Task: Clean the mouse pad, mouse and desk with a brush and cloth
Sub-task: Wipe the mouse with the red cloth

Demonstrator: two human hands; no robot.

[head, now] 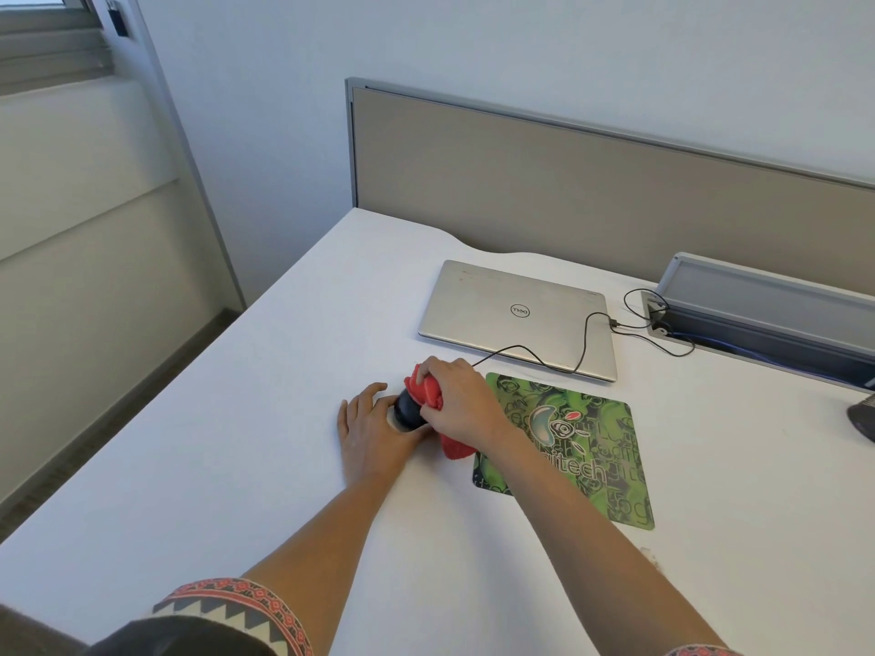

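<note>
Nearest to the camera is a patterned sleeve with red and grey bands, at the 7 o'clock edge of the view. Two bare forearms go out from there over the white desk.

The black mouse stands on the desk near the middle of the view, just off the left edge of the mouse pad. The left hand lies flat on the desk at 9 o'clock from the mouse, with its fingers straight and a little spread, and its inner side touches the mouse. Its thumb is hidden, so perhaps it holds the mouse from below, but I cannot tell. The right hand comes from 3 o'clock with its fingers curled round a red cloth and presses the cloth onto the top of the mouse. One end of the cloth hangs out under the wrist, onto the edge of the pad.

The pad is green with a swirl pattern. The right forearm crosses its near left corner and covers part of the print, where the letters "itech" can be read.

At 1 o'clock from the mouse lies a closed silver laptop. Its lid shows the round "DELL" logo, upside down from here. A thin black cable runs over the lid toward a grey cable box at 3 o'clock. Behind stands a beige partition. A dark object is cut off by the right edge.
</note>
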